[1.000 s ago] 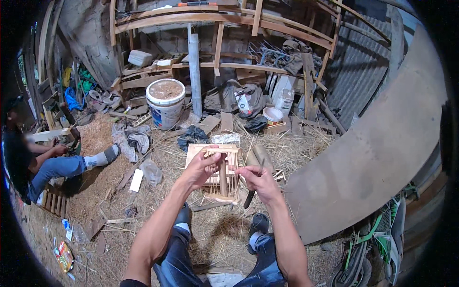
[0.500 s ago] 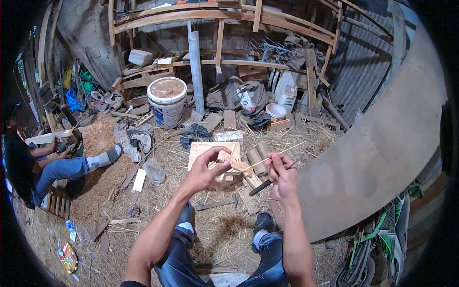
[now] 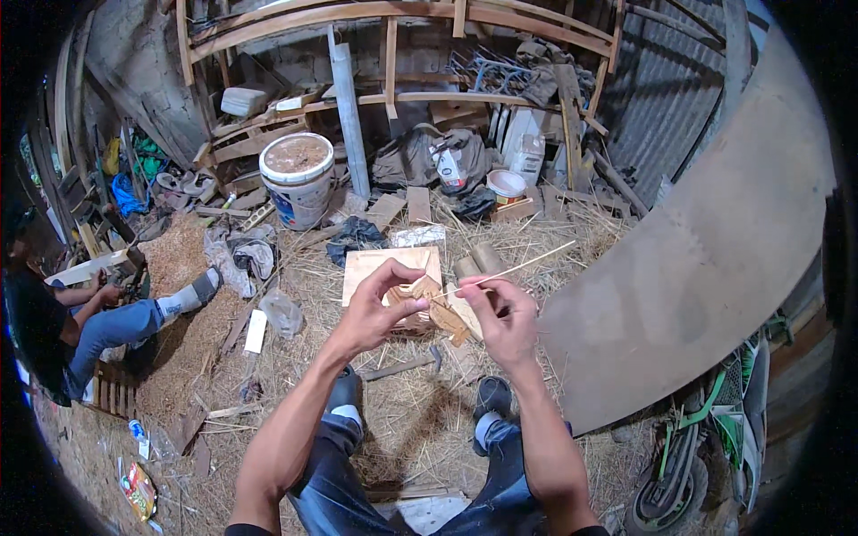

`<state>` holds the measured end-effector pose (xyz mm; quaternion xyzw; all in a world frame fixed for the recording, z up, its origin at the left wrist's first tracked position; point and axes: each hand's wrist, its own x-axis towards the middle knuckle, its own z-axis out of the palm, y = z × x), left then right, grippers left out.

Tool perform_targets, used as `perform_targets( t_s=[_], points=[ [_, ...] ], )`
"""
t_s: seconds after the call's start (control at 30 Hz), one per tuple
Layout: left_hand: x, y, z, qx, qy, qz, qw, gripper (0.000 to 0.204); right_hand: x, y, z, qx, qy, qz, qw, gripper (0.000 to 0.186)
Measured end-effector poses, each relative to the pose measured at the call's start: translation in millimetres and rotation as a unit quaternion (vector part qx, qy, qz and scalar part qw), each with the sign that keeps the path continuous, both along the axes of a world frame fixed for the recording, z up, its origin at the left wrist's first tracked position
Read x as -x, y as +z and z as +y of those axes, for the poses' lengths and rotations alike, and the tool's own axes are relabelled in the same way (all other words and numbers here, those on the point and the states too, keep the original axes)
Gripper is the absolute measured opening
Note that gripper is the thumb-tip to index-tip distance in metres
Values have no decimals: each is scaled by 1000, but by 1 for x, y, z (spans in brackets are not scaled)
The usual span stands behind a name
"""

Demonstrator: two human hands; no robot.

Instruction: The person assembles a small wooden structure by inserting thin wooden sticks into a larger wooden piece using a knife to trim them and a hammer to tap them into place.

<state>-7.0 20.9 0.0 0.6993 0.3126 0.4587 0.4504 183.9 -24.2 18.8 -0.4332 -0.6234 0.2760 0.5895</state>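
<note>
My left hand [image 3: 375,313] grips a small wooden frame of flat slats and thin rods [image 3: 432,308], tilted in front of me. My right hand [image 3: 503,326] is closed on a thin pale stick [image 3: 545,255], pinched between thumb and fingers, its lower end at the frame. I cannot make out the dark-handled tool in that hand now. Behind the frame lie a square pale board [image 3: 368,268] and two short brown cylinders [image 3: 479,264]. A hammer [image 3: 400,368] lies on the straw by my feet.
A co-worker [image 3: 94,330] sits at left by shavings [image 3: 170,250]. A bucket [image 3: 295,201], bagged clutter [image 3: 451,161] and timber racks [image 3: 402,36] stand behind. A large curved sheet [image 3: 679,268] rises at right, with a green two-wheeler [image 3: 697,411] below.
The frame went from upright to tilted. My right hand swung out with the stick and came back in toward the frame; the dark-handled tool it held has dropped out of sight.
</note>
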Motion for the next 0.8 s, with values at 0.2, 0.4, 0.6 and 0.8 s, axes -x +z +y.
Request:
perform_targets(
  t_s=[0.2,0.4,0.6,0.8],
  points=[
    [-2,5,-1,49,-13,-2,999,36,1,-10,1,19,25,11,999,15],
    [-1,9,-5,75,-21,-12,997,35,9,-12,3,35,42,75,996,15],
    [-1,5,-5,64,-21,-22,998,33,11,-12,6,36,62,97,993,16],
    [-3,7,-4,75,-31,-24,996,35,8,-10,5,36,53,79,995,16]
  ],
)
